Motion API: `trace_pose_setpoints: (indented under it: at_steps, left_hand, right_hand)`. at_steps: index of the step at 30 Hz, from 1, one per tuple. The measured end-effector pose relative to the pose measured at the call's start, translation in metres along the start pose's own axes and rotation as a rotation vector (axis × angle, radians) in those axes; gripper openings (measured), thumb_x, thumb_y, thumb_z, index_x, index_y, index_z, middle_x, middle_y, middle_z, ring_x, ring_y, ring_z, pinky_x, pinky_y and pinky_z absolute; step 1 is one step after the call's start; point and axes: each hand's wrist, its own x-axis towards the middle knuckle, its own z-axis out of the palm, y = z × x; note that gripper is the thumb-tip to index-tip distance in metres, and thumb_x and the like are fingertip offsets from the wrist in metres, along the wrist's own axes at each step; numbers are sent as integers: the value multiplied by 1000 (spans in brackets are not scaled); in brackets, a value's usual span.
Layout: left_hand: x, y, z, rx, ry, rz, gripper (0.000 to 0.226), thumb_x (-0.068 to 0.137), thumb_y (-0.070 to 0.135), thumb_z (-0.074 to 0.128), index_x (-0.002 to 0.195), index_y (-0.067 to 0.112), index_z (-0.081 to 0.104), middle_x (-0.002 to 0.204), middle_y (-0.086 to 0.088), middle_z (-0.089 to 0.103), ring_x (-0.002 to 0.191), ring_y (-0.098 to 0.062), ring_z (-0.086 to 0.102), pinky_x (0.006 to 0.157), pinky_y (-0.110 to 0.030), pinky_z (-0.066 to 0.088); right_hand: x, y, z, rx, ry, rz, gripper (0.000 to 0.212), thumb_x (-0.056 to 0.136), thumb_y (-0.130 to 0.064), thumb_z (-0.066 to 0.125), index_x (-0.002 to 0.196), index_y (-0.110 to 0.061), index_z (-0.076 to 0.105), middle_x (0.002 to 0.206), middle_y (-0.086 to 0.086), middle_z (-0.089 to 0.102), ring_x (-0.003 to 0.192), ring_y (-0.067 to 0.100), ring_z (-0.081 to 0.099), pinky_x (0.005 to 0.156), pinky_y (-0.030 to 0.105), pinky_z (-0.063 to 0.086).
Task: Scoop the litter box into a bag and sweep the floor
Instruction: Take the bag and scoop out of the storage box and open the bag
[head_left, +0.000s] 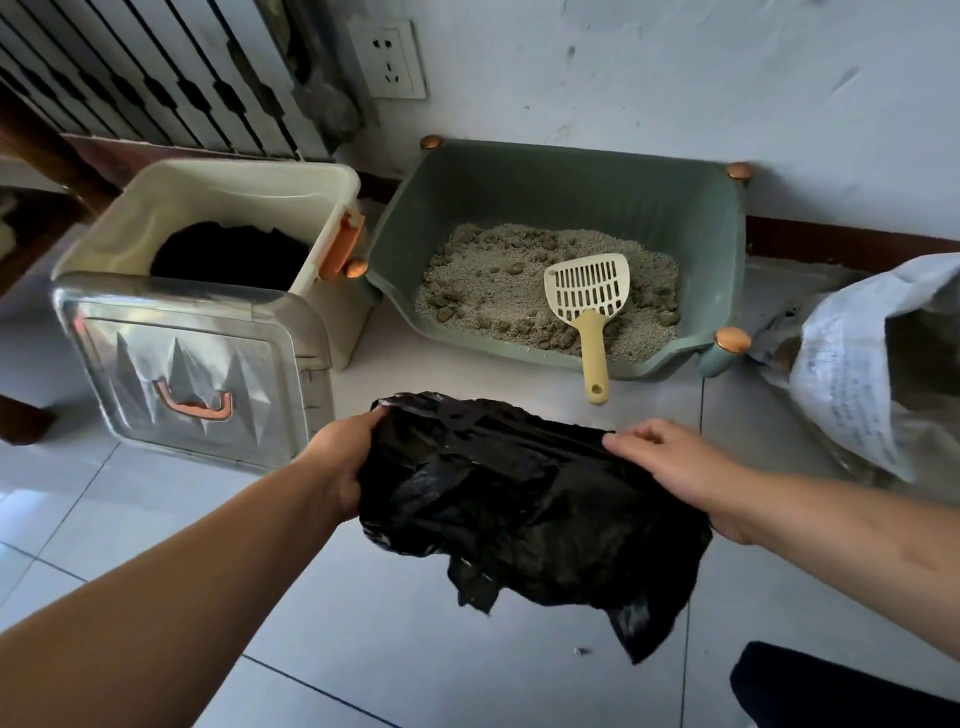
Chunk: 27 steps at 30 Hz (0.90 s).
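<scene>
The tiled floor (415, 649) stands to lose the most here: if the bag is not opened properly before any scooping starts, clumps will land on the tiles and make the sweeping a bigger job. The green litter box (571, 192) sits against the wall, with lumpy grey litter (483, 291) covering its bottom. It is near the bag but not under it, so every scoopful would have to cross a stretch of bare floor. The black bag (519, 504) is held clear of the floor in front of the box, crumpled and, as far as I can tell, with its mouth not yet spread (thin film like that tends to cling to itself). If either hand slips, it would sag shut. The cream slotted scoop (587, 291) lies in the litter with its handle over the front lip, and nobody is touching it. Both hands are busy, so one must let go to fetch it, and the bag could collapse at that point. The left hand (343, 457) reaches forward with its fingers curled tight round the bag's left edge. The right hand (670, 467) comes in palm down, its fingers (615, 442) laid along the top edge and nipping the plastic, with the thumb hidden beneath.
</scene>
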Motion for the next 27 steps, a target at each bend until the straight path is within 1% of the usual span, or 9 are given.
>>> trace_pose_setpoints:
  at_steps: [5,8,11,13,15,17,20,24,27]
  left_hand:
    - [-2,-8,10,-81,-43,30,24,94,26,62,91,4,72,74,-14,76,59,-28,73,58,-35,58]
    - [0,-12,20,-140,-49,10,33,96,33,59,106,6,73,89,-16,77,75,-31,75,65,-39,59]
    - [2,-8,22,-217,-37,17,36,99,34,52,110,7,72,96,-16,77,88,-33,73,72,-43,58]
    - [2,-2,18,-258,-26,27,35,99,32,50,111,7,73,99,-16,77,92,-34,73,73,-45,58]
    - [2,3,13,-246,-11,32,33,98,29,52,108,7,73,98,-16,77,90,-35,73,71,-45,58]
    - [0,2,11,-189,-2,21,30,96,27,54,104,5,73,90,-16,77,81,-34,73,70,-45,59]
    - [-4,-6,16,-68,-81,-35,29,97,24,53,95,3,72,80,-16,75,69,-31,72,71,-43,59]
    - [-15,-9,24,116,-278,-74,37,98,28,52,102,-2,72,97,-22,74,86,-35,70,85,-43,57]
    - [-23,-5,24,236,-393,-54,41,96,28,54,112,-7,68,109,-28,70,98,-38,67,92,-44,54]
  right_hand:
    - [-4,-2,6,-395,148,-711,41,87,-48,57,122,-27,55,118,-11,51,115,6,46,101,23,36]
    - [-20,-12,22,-576,-221,-842,47,93,-36,53,139,-39,44,135,-17,38,134,0,27,114,23,23]
    - [-17,0,40,-1029,-504,-938,39,94,-20,46,131,-25,56,137,-6,54,148,16,10,120,40,13]
    - [-16,10,42,-1293,-653,-864,36,96,-26,40,126,-23,61,130,-3,60,147,19,12,121,43,5]
    - [-17,12,36,-1243,-562,-865,38,97,-41,37,117,-24,65,121,-2,63,139,21,29,117,41,20]
    - [-15,3,26,-1006,-264,-860,41,93,-55,42,118,-27,59,122,-6,54,124,16,41,105,33,38]
    - [-8,-15,17,-816,-10,-696,68,82,-66,53,137,-30,35,138,-11,29,127,10,36,98,25,38]
    - [-10,-21,29,-767,-32,-587,114,72,-65,68,152,-30,-5,154,-11,1,143,19,20,111,34,32]
    - [-11,-15,35,-747,-25,-670,101,81,-44,69,153,-36,-1,155,-19,-8,144,10,2,116,33,22]
